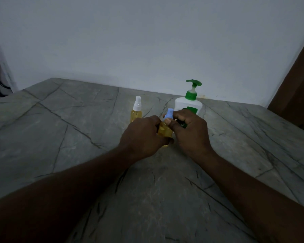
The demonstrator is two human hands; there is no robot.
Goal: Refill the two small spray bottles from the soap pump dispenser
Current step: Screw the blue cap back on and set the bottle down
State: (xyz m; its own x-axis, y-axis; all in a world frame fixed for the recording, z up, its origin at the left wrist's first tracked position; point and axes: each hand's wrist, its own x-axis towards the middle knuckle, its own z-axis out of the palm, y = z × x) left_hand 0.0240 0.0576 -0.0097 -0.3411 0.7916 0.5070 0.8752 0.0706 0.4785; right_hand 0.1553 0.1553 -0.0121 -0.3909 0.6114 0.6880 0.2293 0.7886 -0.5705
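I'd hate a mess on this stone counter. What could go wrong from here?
The small amber spray bottle with the blue cap looks nearly full; if the right hand twists the cap off while the left hand squeezes or tilts it, liquid may spill onto the grey veined stone counter. The small amber bottle with the white sprayer stands close behind the left hand and could be knocked over.

L hand (142,135) & R hand (190,133) meet up front, fingers (182,115) curled round spray bottle (165,131), forearms converging.
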